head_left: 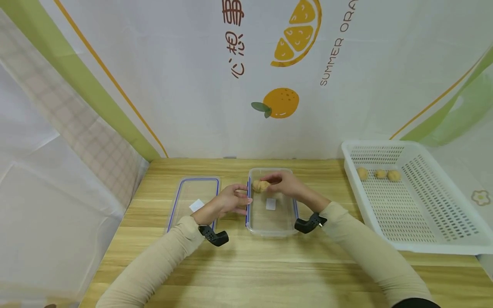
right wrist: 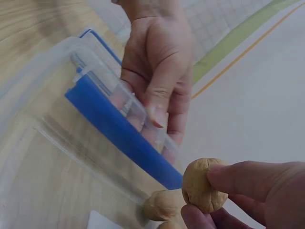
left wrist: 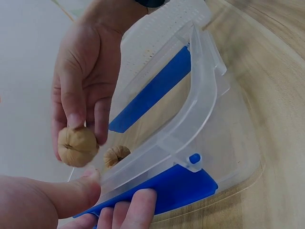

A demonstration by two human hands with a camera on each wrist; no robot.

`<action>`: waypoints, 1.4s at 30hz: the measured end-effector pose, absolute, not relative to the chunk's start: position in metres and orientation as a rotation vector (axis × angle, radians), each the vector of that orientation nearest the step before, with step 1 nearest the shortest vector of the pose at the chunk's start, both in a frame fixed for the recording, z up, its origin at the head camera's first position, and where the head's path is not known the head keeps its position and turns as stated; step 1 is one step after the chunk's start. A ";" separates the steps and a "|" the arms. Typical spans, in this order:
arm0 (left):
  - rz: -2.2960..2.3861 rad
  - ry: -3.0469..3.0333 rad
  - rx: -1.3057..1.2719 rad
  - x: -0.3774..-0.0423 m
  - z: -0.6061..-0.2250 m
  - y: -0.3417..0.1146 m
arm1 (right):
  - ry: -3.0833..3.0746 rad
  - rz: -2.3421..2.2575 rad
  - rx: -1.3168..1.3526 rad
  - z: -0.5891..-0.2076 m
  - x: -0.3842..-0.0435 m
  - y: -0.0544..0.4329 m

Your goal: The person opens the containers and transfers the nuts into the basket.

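Observation:
My right hand (head_left: 284,183) pinches a walnut (right wrist: 204,185) between thumb and fingers, above the far end of a clear plastic food container (head_left: 271,222). Beneath it, a walnut (left wrist: 116,155) lies inside the container, with part of another showing in the right wrist view. At the container's left side is my left hand (head_left: 232,199). Its thumb comes over the rim while its fingers lie along the outside, against the blue locking flap (left wrist: 167,191). A white square label (head_left: 271,204) shows on the container's floor.
Left of the container lies its clear lid (head_left: 185,192) with a blue seal, partly under my left forearm. A white perforated basket (head_left: 369,218) stands at the right, with several walnuts (head_left: 393,175) near its far end. Behind the wooden table (head_left: 262,273) hangs a printed curtain (head_left: 185,85).

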State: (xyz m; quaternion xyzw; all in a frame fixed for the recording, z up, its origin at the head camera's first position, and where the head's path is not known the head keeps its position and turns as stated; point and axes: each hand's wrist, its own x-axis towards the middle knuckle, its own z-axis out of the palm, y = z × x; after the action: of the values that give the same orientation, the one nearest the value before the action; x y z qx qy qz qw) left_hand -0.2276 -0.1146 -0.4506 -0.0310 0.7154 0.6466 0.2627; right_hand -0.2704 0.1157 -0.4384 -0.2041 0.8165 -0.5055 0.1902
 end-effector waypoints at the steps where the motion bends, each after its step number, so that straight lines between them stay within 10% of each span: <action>1: 1.749 1.936 -0.082 -0.228 -0.451 -0.115 | 2.296 -1.427 -0.571 -0.437 -0.270 0.117; 42: 1.757 1.947 -0.102 -0.228 -0.454 -0.114 | 2.320 -1.485 -0.489 -0.354 -0.246 0.221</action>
State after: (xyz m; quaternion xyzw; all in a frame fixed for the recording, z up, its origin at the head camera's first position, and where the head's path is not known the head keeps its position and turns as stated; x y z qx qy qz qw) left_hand -0.2282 -0.1139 -0.4541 -0.0377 0.7172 0.6471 0.2558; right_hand -0.2459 0.2212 -0.3536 -0.1721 0.8171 -0.5229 0.1713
